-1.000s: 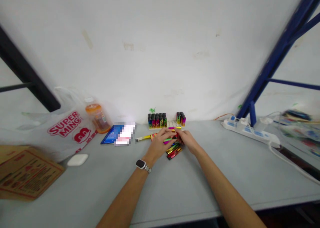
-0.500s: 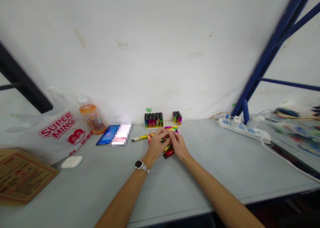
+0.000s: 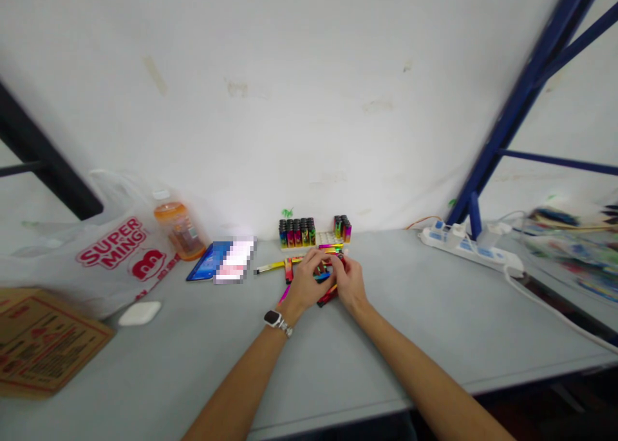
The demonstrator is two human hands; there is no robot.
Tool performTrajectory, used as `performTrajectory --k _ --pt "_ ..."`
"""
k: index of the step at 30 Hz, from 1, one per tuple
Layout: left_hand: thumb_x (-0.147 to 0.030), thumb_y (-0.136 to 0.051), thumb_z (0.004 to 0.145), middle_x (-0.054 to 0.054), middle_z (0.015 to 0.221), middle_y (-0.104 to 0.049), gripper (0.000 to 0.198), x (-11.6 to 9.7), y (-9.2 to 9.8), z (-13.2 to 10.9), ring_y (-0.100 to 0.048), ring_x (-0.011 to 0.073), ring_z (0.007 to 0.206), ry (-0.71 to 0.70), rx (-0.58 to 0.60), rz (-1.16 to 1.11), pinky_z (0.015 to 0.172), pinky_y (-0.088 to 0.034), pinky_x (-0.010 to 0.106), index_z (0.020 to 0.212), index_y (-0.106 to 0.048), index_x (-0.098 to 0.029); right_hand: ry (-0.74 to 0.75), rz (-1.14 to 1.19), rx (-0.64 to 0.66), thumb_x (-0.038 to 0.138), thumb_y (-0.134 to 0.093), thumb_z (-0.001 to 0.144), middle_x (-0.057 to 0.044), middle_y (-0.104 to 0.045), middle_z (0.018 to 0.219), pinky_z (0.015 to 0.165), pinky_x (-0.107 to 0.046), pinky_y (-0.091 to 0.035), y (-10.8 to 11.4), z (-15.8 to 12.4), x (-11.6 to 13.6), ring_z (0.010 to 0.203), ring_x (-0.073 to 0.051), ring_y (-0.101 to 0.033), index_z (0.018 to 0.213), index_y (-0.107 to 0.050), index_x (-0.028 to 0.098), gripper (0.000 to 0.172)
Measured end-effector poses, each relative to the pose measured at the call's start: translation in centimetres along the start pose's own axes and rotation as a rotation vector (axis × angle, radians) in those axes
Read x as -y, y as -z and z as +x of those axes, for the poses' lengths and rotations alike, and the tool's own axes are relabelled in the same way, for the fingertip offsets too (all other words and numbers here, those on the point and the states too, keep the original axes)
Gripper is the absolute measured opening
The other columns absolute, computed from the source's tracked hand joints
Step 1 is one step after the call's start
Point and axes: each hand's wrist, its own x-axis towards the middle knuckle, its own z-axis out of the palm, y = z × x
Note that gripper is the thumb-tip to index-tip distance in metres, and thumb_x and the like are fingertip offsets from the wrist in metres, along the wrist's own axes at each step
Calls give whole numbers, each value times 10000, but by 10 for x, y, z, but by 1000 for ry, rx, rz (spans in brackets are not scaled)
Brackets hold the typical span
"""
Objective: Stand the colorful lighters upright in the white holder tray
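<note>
Both my hands meet over a small pile of shiny multicoloured lighters (image 3: 324,288) lying on the grey table (image 3: 338,351). My left hand (image 3: 305,282), with a watch on its wrist, has its fingers curled down onto the pile. My right hand (image 3: 349,281) closes in from the right, its fingers pinched on a lighter beside the left hand's fingertips. Just behind the hands a tray of upright lighters (image 3: 313,232) stands against the wall, with a gap in the row. What lies under my palms is hidden.
A phone (image 3: 223,261), an orange bottle (image 3: 177,228), a white plastic bag with red print (image 3: 106,254), a white earbud case (image 3: 139,313) and a cardboard box (image 3: 43,344) sit to the left. A power strip with cables (image 3: 468,249) and blue shelf posts (image 3: 512,125) stand at the right.
My hands have drawn slightly closer together over the pile, and a pink lighter end now shows at the left hand's lower left. The view has shifted a little since a second ago.
</note>
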Motion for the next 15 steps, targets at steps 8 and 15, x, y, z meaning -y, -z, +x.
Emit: performTrajectory --k 8,15 --pt "-122 -657 793 46 1007 -612 252 1 -3 -1 -596 179 915 28 8 -48 745 -513 289 1031 -627 -200 37 -68 -37 365 -443 890 -38 -660 743 663 -276 -434 -4 0 -1 690 -177 -568 796 -631 173 284" --pt "-143 -654 809 51 1008 -612 242 0 -1 -1 -603 177 901 37 19 -51 714 -512 278 1043 -632 -198 47 -57 -39 370 -446 895 -20 -630 722 657 -273 -428 -4 -1 -3 675 -169 -553 777 -598 182 269"
